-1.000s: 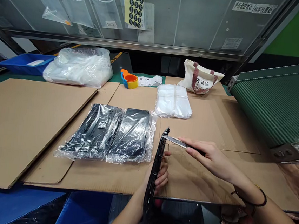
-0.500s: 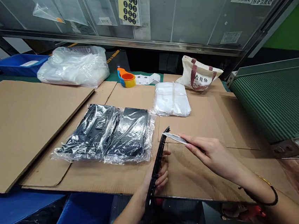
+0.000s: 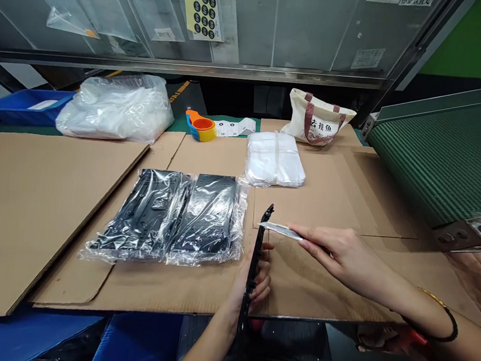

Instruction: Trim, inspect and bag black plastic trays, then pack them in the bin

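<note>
Head view. Grips a panel (image 3: pixel 253 261) on edge with the left hand (image 3: pixel 258 281), fingers curled tight round its right side, over the near rim of the cardboard (image 3: pixel 319 290). Pinches a blade (image 3: pixel 280 230) in the right hand (image 3: pixel 335 252), closed narrow about the handle, tip touching the panel's top end. Just left of the panel, flat on the cardboard, bagged panels (image 3: pixel 177 217); further back, clear bags (image 3: pixel 274 158).

Matt brown cardboard (image 3: pixel 52 196) sheets; glossy, crinkled clear plastic wrap (image 3: pixel 173 214) over black parts; bright metal blade (image 3: pixel 280 230) (smooth); cloth tote bag (image 3: pixel 318 123), far.
</note>
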The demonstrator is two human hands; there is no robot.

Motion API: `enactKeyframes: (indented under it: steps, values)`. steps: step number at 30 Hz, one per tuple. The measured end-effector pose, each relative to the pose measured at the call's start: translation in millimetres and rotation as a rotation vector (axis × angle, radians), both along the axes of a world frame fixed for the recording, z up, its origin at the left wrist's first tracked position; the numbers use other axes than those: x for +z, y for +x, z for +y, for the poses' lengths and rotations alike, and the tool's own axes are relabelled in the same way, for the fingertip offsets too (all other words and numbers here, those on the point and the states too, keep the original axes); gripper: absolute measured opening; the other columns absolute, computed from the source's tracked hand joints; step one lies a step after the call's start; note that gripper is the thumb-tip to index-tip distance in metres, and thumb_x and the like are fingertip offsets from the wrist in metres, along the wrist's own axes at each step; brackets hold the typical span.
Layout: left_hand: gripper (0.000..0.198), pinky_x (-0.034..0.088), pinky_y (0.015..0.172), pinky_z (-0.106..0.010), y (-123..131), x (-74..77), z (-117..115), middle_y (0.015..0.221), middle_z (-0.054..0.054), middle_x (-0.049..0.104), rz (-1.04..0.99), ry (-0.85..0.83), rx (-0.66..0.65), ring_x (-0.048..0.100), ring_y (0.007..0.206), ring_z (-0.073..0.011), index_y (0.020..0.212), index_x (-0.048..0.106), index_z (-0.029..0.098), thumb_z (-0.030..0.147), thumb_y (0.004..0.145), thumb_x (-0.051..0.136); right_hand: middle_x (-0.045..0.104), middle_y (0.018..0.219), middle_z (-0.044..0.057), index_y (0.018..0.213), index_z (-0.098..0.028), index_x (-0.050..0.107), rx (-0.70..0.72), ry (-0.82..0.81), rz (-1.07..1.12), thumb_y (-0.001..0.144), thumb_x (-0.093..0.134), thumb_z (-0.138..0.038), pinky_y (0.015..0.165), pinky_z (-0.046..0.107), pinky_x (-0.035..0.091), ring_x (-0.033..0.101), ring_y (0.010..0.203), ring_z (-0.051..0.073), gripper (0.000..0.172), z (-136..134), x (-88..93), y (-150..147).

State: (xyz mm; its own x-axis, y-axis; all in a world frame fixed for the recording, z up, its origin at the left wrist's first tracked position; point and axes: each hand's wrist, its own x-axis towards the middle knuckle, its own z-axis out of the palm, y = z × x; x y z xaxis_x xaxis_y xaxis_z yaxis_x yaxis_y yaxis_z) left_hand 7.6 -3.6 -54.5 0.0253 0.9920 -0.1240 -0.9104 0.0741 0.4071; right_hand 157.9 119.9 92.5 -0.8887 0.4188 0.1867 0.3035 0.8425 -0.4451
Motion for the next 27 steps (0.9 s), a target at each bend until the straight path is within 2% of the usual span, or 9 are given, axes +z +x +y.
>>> enactKeyframes:
  steps: [5, 13, 19, 22, 27]
  values:
    - [0.037, 0.015, 0.023, -0.012, 0.7, 2.2, -2.0, 0.041, 0.013, 0.034, 0.021, -0.011, 0.014, 0.012, 0.022, -0.002, 0.112, 0.057, 0.021, 0.051, 0.093, 0.047, 0.072, 0.113, 0.002, 0.131, -0.023, 0.056, -0.064, 0.036, 0.0, 0.098, 0.042, -0.025, 0.075, 0.031, 0.059, 0.071, 0.092, 0.019, 0.036, 6.3, -2.0, -0.6]
    - [0.037, 0.012, 0.023, -0.013, -0.6, 4.8, -2.0, 0.041, 0.013, 0.033, 0.034, -0.01, 0.002, 0.013, 0.023, -0.0025, 0.112, 0.055, 0.022, 0.052, 0.092, 0.047, 0.071, 0.115, 0.001, 0.131, -0.026, 0.056, -0.041, 0.045, 0.014, 0.098, 0.043, -0.024, 0.075, 0.031, 0.058, 0.072, 0.091, 0.019, 0.036, 5.6, -2.3, 0.1]
    - [0.035, 0.015, 0.021, -0.012, -0.3, 3.4, -0.9, 0.04, 0.012, 0.035, 0.011, -0.04, 0.008, 0.012, 0.022, -0.0023, 0.11, 0.057, 0.022, 0.05, 0.093, 0.047, 0.075, 0.104, 0.002, 0.13, -0.026, 0.057, -0.032, 0.033, 0.001, 0.097, 0.044, -0.023, 0.068, 0.028, 0.056, 0.072, 0.081, 0.017, 0.036, 4.9, -2.9, 1.0]
    - [0.035, 0.017, 0.021, -0.012, -2.2, 3.2, 0.8, 0.04, 0.013, 0.035, -0.017, 0.025, -0.025, 0.012, 0.021, -0.0022, 0.11, 0.058, 0.022, 0.05, 0.091, 0.051, 0.075, 0.101, 0.002, 0.129, -0.025, 0.058, 0.004, 0.002, 0.004, 0.097, 0.045, -0.022, 0.066, 0.026, 0.055, 0.072, 0.078, 0.016, 0.035, 1.5, -2.8, 0.5]
    - [0.033, 0.023, 0.023, -0.013, -6.5, 6.3, 0.3, 0.043, 0.011, 0.04, -0.008, 0.098, -0.075, 0.018, 0.023, -0.0031, 0.112, 0.058, 0.023, 0.048, 0.091, 0.053, 0.074, 0.109, 0.002, 0.128, -0.025, 0.059, -0.019, 0.001, 0.0, 0.097, 0.044, -0.023, 0.074, 0.029, 0.057, 0.072, 0.089, 0.018, 0.035, 3.8, -2.5, -2.5]
